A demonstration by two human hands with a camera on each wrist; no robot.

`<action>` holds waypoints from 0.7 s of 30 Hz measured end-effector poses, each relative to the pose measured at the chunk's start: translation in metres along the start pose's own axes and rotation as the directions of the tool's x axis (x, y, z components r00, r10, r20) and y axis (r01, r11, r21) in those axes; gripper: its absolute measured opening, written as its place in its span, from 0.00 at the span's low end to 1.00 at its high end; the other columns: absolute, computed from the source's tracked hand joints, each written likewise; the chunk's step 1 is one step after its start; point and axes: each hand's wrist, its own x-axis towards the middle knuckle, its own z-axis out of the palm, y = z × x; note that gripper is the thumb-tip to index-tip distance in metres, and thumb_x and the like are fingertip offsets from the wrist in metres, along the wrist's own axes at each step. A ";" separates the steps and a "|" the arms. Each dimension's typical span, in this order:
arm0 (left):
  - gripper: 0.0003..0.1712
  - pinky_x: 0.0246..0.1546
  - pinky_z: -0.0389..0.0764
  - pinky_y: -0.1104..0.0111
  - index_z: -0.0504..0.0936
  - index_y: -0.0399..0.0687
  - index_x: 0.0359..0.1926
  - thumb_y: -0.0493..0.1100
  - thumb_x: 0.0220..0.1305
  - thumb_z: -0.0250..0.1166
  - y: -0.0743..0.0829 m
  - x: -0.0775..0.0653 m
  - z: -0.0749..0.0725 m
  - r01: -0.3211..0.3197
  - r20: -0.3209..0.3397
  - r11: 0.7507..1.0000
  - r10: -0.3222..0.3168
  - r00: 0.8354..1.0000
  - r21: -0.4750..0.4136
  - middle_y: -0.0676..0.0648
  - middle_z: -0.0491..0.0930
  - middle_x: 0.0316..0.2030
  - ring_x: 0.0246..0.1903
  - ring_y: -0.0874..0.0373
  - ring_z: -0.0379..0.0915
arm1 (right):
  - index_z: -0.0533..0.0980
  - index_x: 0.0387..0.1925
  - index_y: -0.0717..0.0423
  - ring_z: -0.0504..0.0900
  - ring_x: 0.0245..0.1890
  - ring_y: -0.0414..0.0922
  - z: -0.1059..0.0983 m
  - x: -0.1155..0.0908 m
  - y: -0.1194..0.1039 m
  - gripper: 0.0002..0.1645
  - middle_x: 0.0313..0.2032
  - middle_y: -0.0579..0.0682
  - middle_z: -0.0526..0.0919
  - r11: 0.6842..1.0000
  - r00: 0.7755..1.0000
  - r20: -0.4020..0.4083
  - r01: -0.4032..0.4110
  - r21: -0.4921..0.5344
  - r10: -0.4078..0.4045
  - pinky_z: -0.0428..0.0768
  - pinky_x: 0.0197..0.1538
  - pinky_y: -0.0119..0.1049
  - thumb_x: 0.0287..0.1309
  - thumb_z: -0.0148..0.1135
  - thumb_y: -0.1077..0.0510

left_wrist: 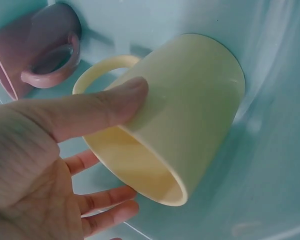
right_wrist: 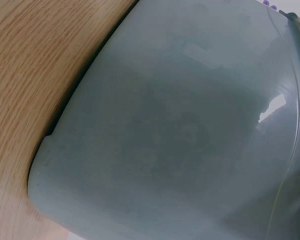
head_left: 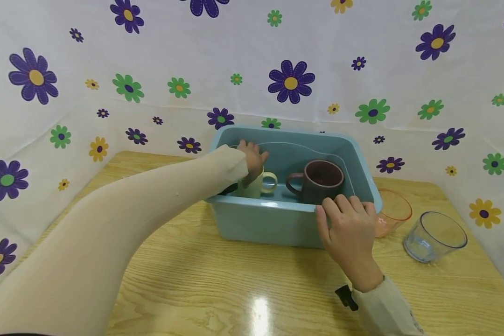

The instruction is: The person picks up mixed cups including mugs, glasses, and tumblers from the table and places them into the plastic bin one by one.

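Hanging over a yellow mug inside a blue bin, the left hand has its fingers spread in the head view. The right hand grips the bin's near rim, fingers hooked over it. A brown mug stands in the bin, and two clear cups sit to its right on a wooden table.

Left wrist view: the thumb lies across the yellow mug's side, fingers loose near its mouth, not clasped round it.

Right wrist view: the bin's smooth wall beside wood grain.
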 end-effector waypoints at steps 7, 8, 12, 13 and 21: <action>0.55 0.66 0.56 0.52 0.49 0.50 0.71 0.55 0.49 0.71 -0.006 0.004 -0.003 -0.079 -0.113 0.996 0.074 0.991 -0.041 0.37 0.58 0.67 0.66 0.43 0.54 | 0.74 0.21 0.58 0.71 0.23 0.53 0.000 -0.001 0.000 0.31 0.19 0.55 0.74 1.000 0.999 0.032 0.006 -0.006 -0.006 0.68 0.34 0.49 0.68 0.36 0.43; 0.54 0.66 0.56 0.51 0.50 0.51 0.71 0.56 0.49 0.71 -0.007 0.006 -0.004 -0.107 -0.147 0.992 0.097 0.984 -0.060 0.38 0.58 0.67 0.66 0.43 0.54 | 0.74 0.21 0.58 0.71 0.23 0.53 0.000 -0.002 0.000 0.31 0.19 0.55 0.74 1.000 1.000 0.030 0.006 -0.006 -0.006 0.68 0.34 0.49 0.68 0.36 0.43; 0.51 0.67 0.54 0.48 0.53 0.54 0.69 0.59 0.49 0.70 -0.012 0.007 -0.015 -0.199 -0.264 0.976 0.169 0.950 -0.092 0.39 0.59 0.66 0.67 0.43 0.55 | 0.73 0.21 0.58 0.71 0.23 0.53 0.000 -0.001 -0.001 0.32 0.19 0.55 0.73 1.000 1.000 0.019 0.006 -0.007 -0.006 0.68 0.34 0.49 0.69 0.35 0.43; 0.50 0.67 0.54 0.48 0.54 0.55 0.68 0.59 0.50 0.70 -0.013 0.005 -0.019 -0.212 -0.287 0.972 0.175 0.942 -0.102 0.40 0.60 0.66 0.67 0.43 0.55 | 0.73 0.21 0.58 0.71 0.23 0.53 0.000 -0.001 -0.001 0.32 0.19 0.55 0.73 1.000 1.000 0.018 0.006 -0.006 -0.005 0.68 0.34 0.49 0.69 0.35 0.43; 0.46 0.68 0.55 0.50 0.56 0.55 0.67 0.62 0.52 0.67 -0.021 -0.019 -0.036 -0.221 -0.439 0.974 0.175 0.881 -0.056 0.42 0.64 0.63 0.64 0.46 0.59 | 0.72 0.20 0.59 0.71 0.23 0.54 0.001 0.000 -0.002 0.32 0.18 0.56 0.72 1.000 0.999 -0.032 0.005 0.008 -0.004 0.67 0.33 0.50 0.69 0.36 0.43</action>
